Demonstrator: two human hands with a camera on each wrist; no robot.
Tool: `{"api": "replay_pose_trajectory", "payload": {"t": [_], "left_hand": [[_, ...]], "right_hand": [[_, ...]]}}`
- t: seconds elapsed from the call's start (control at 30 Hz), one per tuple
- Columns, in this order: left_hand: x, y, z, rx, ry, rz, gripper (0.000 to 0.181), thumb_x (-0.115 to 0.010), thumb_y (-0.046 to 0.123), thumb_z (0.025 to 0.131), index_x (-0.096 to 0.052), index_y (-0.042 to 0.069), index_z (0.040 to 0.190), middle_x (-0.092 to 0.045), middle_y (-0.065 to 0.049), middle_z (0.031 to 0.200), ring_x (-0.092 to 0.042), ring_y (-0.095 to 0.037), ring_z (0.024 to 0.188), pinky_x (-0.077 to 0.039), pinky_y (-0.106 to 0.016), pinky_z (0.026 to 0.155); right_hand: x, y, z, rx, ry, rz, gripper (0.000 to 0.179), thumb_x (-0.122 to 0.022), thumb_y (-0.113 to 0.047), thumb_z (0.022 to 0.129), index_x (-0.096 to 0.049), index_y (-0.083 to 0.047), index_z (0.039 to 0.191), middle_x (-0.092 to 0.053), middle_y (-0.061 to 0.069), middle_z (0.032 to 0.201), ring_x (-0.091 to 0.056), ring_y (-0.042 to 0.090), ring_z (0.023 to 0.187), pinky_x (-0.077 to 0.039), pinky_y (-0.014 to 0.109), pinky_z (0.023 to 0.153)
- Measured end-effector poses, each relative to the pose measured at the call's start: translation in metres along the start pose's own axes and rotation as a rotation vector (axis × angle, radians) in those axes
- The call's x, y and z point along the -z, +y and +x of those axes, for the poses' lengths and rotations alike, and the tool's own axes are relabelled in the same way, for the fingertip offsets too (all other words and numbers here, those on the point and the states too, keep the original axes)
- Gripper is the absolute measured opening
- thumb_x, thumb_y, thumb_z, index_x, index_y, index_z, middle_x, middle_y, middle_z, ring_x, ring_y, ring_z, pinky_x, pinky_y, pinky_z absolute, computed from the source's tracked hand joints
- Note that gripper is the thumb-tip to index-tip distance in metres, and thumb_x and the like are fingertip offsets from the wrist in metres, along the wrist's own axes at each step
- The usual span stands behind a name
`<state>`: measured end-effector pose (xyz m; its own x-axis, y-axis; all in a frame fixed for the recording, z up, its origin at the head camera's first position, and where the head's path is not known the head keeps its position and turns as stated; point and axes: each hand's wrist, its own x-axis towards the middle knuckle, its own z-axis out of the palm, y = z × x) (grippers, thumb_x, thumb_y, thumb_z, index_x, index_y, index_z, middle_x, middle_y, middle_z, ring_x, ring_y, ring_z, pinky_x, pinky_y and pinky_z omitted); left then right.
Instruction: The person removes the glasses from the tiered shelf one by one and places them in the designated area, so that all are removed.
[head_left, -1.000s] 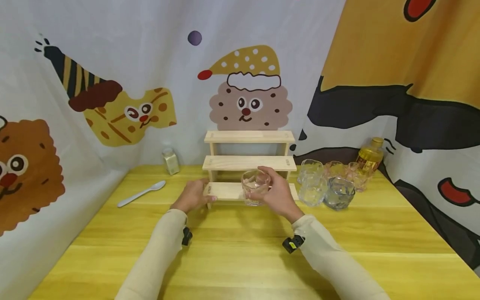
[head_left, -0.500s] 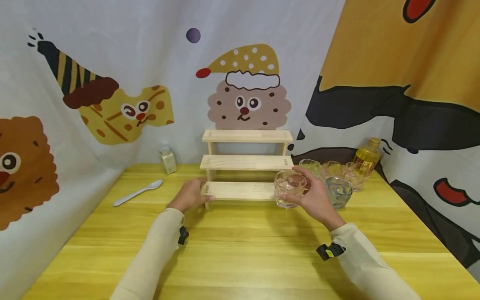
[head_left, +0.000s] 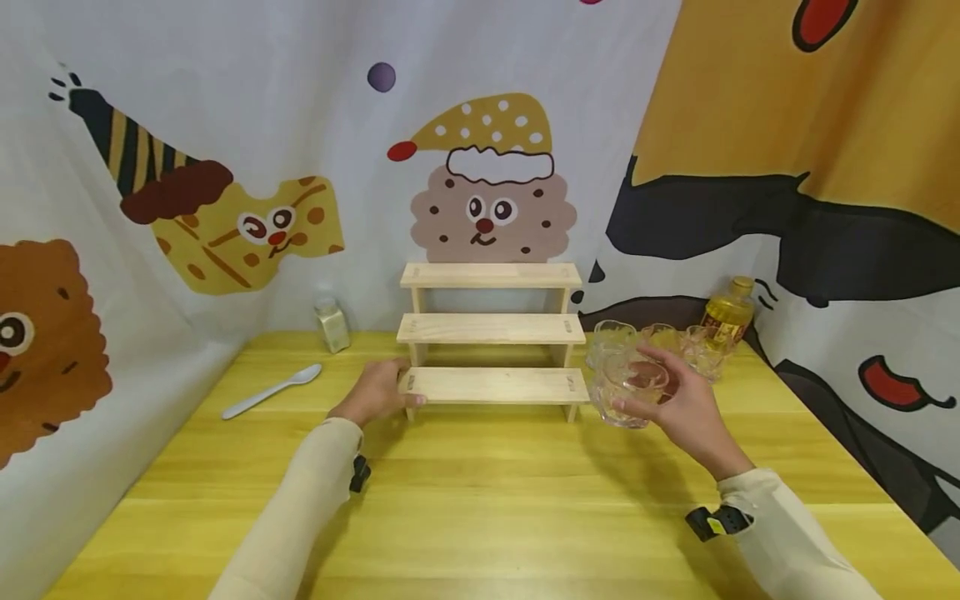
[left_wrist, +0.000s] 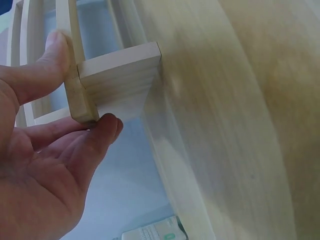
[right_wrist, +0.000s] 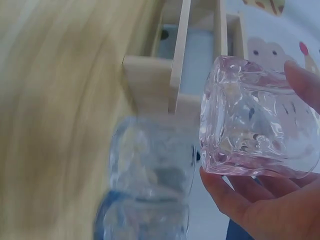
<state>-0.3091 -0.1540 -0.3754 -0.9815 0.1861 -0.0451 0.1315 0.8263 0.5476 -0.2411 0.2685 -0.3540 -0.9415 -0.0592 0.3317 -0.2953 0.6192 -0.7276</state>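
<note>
A three-step wooden shelf [head_left: 491, 385] stands at the middle of the table's far side. My left hand [head_left: 372, 390] grips the left end of its lowest step; in the left wrist view the thumb lies on top and the fingers curl beneath the board [left_wrist: 120, 65]. Off the shelf's right end, my right hand [head_left: 693, 410] holds a clear, faintly pink glass [right_wrist: 250, 122] between thumb and fingers, above the table. Below it in the right wrist view are a clear glass [right_wrist: 150, 157] and a blue-tinted glass [right_wrist: 142, 220], both blurred. In the head view the hand hides the blue one.
More glasses [head_left: 611, 337] cluster at the back right, partly behind the held one. A bottle of yellow liquid [head_left: 729, 312] stands behind them. At the left are a white spoon [head_left: 273, 392] and a small shaker jar [head_left: 332, 325]. A printed curtain [head_left: 330, 125] hangs behind the table.
My right hand has carried the pink glass rightward, from in front of the lowest step to beside the other glasses. The left hand has stayed on the shelf's left end.
</note>
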Motion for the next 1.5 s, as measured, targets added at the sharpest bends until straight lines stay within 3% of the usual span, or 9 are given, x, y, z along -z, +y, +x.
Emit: {"api": "replay_pose_trajectory", "payload": {"t": [0.13, 0.43, 0.63, 0.7, 0.97, 1.1, 1.23, 1.33, 1.5], "left_hand": [[-0.001, -0.002, -0.001, 0.0, -0.004, -0.002, 0.074, -0.078, 0.027, 0.089, -0.045, -0.004, 0.147, -0.055, -0.027, 0.144, -0.052, -0.043, 0.134, -0.046, -0.054, 0.111], [0.001, -0.001, 0.001, -0.001, -0.012, 0.04, 0.073, -0.077, 0.03, 0.09, -0.046, -0.003, 0.147, -0.054, -0.026, 0.145, -0.049, -0.045, 0.136, -0.044, -0.055, 0.113], [0.003, 0.004, -0.001, -0.005, -0.018, 0.066, 0.072, -0.077, 0.03, 0.09, -0.047, -0.002, 0.146, -0.054, -0.026, 0.145, -0.049, -0.045, 0.136, -0.044, -0.056, 0.113], [0.002, 0.006, -0.002, -0.015, -0.019, 0.08, 0.071, -0.077, 0.03, 0.09, -0.048, -0.003, 0.145, -0.055, -0.027, 0.144, -0.049, -0.046, 0.135, -0.044, -0.056, 0.113], [0.002, 0.006, -0.003, -0.024, -0.008, 0.12, 0.071, -0.077, 0.032, 0.09, -0.049, -0.004, 0.144, -0.057, -0.027, 0.142, -0.048, -0.048, 0.135, -0.044, -0.058, 0.112], [0.001, 0.003, -0.003, -0.02, 0.001, 0.118, 0.071, -0.077, 0.032, 0.089, -0.049, -0.004, 0.144, -0.058, -0.027, 0.14, -0.052, -0.047, 0.132, -0.046, -0.057, 0.11], [0.0, 0.0, -0.004, -0.019, 0.003, 0.115, 0.071, -0.077, 0.032, 0.09, -0.049, -0.003, 0.144, -0.059, -0.027, 0.139, -0.053, -0.045, 0.131, -0.048, -0.056, 0.108], [0.001, 0.0, -0.003, -0.022, 0.001, 0.115, 0.071, -0.076, 0.032, 0.09, -0.049, -0.003, 0.145, -0.058, -0.027, 0.14, -0.053, -0.045, 0.132, -0.047, -0.056, 0.109], [0.0, 0.002, -0.001, -0.014, -0.006, 0.108, 0.071, -0.076, 0.032, 0.09, -0.048, -0.003, 0.145, -0.057, -0.027, 0.142, -0.051, -0.045, 0.134, -0.045, -0.056, 0.111]], "right_hand": [[0.015, 0.008, -0.006, -0.036, 0.035, -0.035, 0.082, -0.084, -0.033, 0.082, -0.044, -0.012, 0.151, -0.069, 0.016, 0.125, -0.058, -0.012, 0.09, -0.052, 0.019, 0.068], [0.053, 0.025, -0.005, -0.143, 0.105, -0.132, 0.089, -0.08, -0.045, 0.084, -0.037, -0.014, 0.155, -0.063, 0.017, 0.132, -0.052, -0.008, 0.093, -0.047, 0.017, 0.071], [0.073, 0.04, -0.003, -0.22, 0.145, -0.147, 0.095, -0.077, -0.048, 0.086, -0.028, -0.012, 0.159, -0.055, 0.026, 0.141, -0.05, 0.031, 0.117, -0.047, 0.053, 0.09], [0.08, 0.045, -0.002, -0.244, 0.15, -0.143, 0.095, -0.075, -0.049, 0.087, -0.026, -0.012, 0.16, -0.051, 0.029, 0.144, -0.047, 0.036, 0.12, -0.044, 0.061, 0.092], [0.101, 0.067, 0.006, -0.288, 0.166, -0.194, 0.093, -0.073, -0.048, 0.089, -0.025, -0.008, 0.159, -0.05, 0.029, 0.145, -0.043, -0.001, 0.095, -0.043, 0.02, 0.07], [0.102, 0.075, 0.012, -0.331, 0.19, -0.159, 0.092, -0.072, -0.043, 0.091, -0.022, -0.003, 0.158, -0.045, 0.033, 0.147, -0.053, 0.014, 0.102, -0.046, 0.015, 0.062], [0.099, 0.088, 0.015, -0.392, 0.196, -0.091, 0.093, -0.069, -0.041, 0.094, -0.017, 0.001, 0.159, -0.039, 0.036, 0.151, -0.044, 0.05, 0.127, -0.057, 0.042, 0.08], [0.096, 0.101, 0.015, -0.431, 0.17, -0.047, 0.095, -0.066, -0.042, 0.095, -0.012, 0.001, 0.159, -0.033, 0.037, 0.155, -0.036, 0.056, 0.135, -0.046, 0.067, 0.097], [0.087, 0.119, 0.016, -0.441, 0.143, -0.032, 0.098, -0.066, -0.044, 0.095, -0.009, 0.001, 0.16, -0.032, 0.037, 0.156, -0.034, 0.059, 0.137, -0.041, 0.072, 0.101]]}}
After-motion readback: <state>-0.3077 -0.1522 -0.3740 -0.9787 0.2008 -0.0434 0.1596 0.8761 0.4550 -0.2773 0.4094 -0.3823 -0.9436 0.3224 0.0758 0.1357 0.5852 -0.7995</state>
